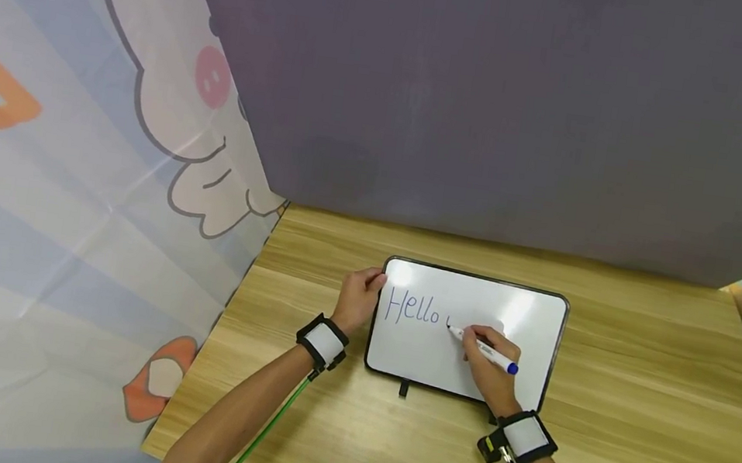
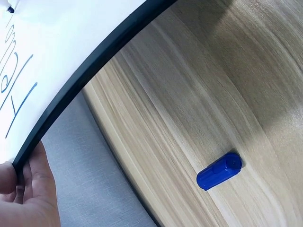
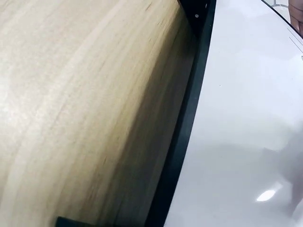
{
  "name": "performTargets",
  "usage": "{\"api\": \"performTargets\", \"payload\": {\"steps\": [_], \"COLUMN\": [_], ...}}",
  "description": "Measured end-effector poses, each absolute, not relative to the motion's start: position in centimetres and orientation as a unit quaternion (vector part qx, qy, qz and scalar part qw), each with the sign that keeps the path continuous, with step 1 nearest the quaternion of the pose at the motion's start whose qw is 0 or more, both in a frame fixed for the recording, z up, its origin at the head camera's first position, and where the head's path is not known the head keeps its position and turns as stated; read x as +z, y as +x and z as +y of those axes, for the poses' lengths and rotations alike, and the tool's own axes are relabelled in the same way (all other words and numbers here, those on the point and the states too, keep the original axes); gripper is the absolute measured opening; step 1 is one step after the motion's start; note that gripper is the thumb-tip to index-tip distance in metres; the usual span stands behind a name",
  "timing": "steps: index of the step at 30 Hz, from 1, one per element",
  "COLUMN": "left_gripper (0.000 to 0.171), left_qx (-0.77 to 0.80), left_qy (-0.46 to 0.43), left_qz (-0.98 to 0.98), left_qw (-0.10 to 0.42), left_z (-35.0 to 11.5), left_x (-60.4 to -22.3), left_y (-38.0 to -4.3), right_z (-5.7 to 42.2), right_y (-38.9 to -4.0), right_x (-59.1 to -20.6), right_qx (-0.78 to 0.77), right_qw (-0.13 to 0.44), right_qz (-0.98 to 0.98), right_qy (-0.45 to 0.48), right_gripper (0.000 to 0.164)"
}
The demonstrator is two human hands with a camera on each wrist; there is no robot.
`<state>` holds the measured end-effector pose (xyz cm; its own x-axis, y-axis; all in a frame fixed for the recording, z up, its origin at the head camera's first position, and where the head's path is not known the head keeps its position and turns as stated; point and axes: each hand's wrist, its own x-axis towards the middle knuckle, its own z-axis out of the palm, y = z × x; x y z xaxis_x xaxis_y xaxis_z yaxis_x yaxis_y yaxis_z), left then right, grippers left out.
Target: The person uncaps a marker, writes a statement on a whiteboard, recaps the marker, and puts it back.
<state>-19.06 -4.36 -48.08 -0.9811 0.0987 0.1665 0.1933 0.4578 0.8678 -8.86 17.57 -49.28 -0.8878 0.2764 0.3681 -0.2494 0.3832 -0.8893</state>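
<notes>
A small whiteboard with a black frame stands on the wooden table, "Hello" written on it in blue, followed by a short new stroke. My left hand pinches its left edge near the upper corner; thumb and fingers sit on either side of the frame in the left wrist view. My right hand grips a white marker with a blue end, its tip at the new stroke. In the right wrist view the board shows, but the writing hand is out of sight.
A blue marker cap lies on the table beside the board in the left wrist view. Black feet stick out under the board's lower edge. A grey panel rises behind the table, and a printed cloth hangs at the left.
</notes>
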Motion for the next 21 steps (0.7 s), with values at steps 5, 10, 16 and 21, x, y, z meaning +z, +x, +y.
{"api": "performTargets", "payload": {"steps": [5, 10, 16, 21], "left_gripper": [0.022, 0.023, 0.023, 0.024], "left_qx": [-0.513, -0.512, -0.51, -0.51], "left_qy": [-0.083, -0.081, -0.077, -0.077], "left_qz": [-0.853, -0.854, -0.856, -0.856], "left_qw": [0.048, 0.043, 0.035, 0.036], "left_z": [-4.39, -4.23, -4.17, -4.21], "left_x": [-48.2, -48.12, -47.91, -47.86], "left_y": [-19.08, -19.02, -19.04, -19.11], "right_z": [17.74, 17.91, 17.88, 17.81], "right_y": [-9.0, -9.34, -9.54, -9.54], "right_x": [-48.91, -48.67, -48.58, -48.59], "right_qx": [0.555, 0.554, 0.557, 0.555], "right_qw": [0.236, 0.236, 0.238, 0.236], "right_qz": [-0.797, -0.797, -0.795, -0.796], "right_qy": [-0.026, -0.04, -0.043, -0.047], "right_gripper": [0.009, 0.01, 0.01, 0.011]}}
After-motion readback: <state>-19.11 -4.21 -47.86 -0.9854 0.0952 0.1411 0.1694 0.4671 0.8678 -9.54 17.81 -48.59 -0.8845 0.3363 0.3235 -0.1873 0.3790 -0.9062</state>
